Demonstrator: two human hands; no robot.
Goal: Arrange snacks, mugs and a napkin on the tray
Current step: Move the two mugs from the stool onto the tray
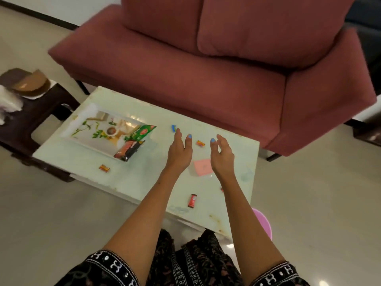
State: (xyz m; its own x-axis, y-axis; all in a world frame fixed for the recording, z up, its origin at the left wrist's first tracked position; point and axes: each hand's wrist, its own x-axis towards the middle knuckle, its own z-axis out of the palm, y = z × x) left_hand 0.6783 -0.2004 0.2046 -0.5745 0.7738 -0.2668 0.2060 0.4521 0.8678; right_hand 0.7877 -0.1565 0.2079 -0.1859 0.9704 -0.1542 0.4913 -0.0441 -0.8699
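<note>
Both hands are hovering open and empty above the desk (pixel 132 178): left hand (pixel 179 150), right hand (pixel 222 154). The tray (pixel 82 131) is sitting toward the desk's far left corner, carrying a green packet (pixel 144 132) and a red-black packet (pixel 129 150) at its right end. Small candies (pixel 200 143) are lying scattered. A pink napkin (pixel 203 166) is lying near the right edge.
</note>
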